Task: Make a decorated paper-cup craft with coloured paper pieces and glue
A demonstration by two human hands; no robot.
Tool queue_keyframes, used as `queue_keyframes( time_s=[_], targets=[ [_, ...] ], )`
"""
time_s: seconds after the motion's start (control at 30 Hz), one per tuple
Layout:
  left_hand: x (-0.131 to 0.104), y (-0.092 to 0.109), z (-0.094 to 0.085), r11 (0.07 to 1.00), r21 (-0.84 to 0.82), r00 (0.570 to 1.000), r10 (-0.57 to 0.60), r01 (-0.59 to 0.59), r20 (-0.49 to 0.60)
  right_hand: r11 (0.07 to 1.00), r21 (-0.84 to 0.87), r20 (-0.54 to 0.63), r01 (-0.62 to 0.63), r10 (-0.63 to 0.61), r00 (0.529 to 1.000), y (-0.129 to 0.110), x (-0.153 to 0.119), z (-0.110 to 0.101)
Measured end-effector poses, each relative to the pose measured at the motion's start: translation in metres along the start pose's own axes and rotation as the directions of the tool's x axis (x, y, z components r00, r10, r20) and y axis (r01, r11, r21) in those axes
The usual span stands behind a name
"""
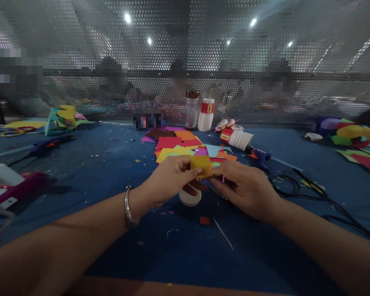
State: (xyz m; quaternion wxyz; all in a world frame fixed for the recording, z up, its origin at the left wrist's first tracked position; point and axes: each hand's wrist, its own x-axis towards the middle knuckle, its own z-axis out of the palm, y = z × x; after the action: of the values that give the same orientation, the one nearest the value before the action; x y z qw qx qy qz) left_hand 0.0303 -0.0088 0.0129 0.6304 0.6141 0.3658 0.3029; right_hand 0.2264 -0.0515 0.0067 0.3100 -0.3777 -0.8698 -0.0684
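Observation:
My left hand (174,176) pinches a small square piece of yellow paper (200,163) between thumb and fingers, above the table. From the other side, my right hand (246,185) has its thumb and index fingertip closed at the paper's lower right corner. Just under my hands rests a round white disc-like piece (190,198), partly covered by my fingers. Directly beyond them lies a heap of coloured paper sheets (169,142) in red, orange, yellow, purple and light blue. A small red-orange paper scrap (204,220) lies nearer to me.
A clear jar (191,111) and a stack of paper cups (205,117) stand by the perforated screen. More stacked cups (239,139) lie sideways. Glue guns (260,158) with cables flank my hands. A magenta device (21,185) sits at left; paper flowers (354,133) lie right.

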Motion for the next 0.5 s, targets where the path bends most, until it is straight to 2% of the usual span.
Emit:
queue_keyframes(
  time_s=[0.1, 0.23, 0.37, 0.5],
  targets=[
    [-0.0013, -0.0017, 0.002, 0.999, 0.034, 1.0, 0.0, -0.001, 0.023, 0.987, 0.107, -0.013, -0.118, 0.12, 0.993, -0.0017, 0.0018, -0.0014],
    [-0.0045, -0.0024, 0.0029, 0.998, 0.043, 0.999, 0.047, -0.048, 0.023, 0.95, 0.19, 0.041, -0.246, 0.243, 0.969, -0.004, 0.0039, -0.0042],
    [-0.0076, -0.005, 0.0011, 0.975, 0.205, 0.992, 0.067, -0.088, 0.105, 0.917, 0.232, 0.065, -0.326, 0.319, 0.945, -0.004, 0.005, -0.0053],
    [-0.0087, -0.0077, 0.0013, 0.949, 0.294, 0.989, 0.082, -0.114, 0.122, 0.881, 0.275, 0.085, -0.384, 0.375, 0.923, -0.0036, 0.0047, -0.0045]
  ],
)
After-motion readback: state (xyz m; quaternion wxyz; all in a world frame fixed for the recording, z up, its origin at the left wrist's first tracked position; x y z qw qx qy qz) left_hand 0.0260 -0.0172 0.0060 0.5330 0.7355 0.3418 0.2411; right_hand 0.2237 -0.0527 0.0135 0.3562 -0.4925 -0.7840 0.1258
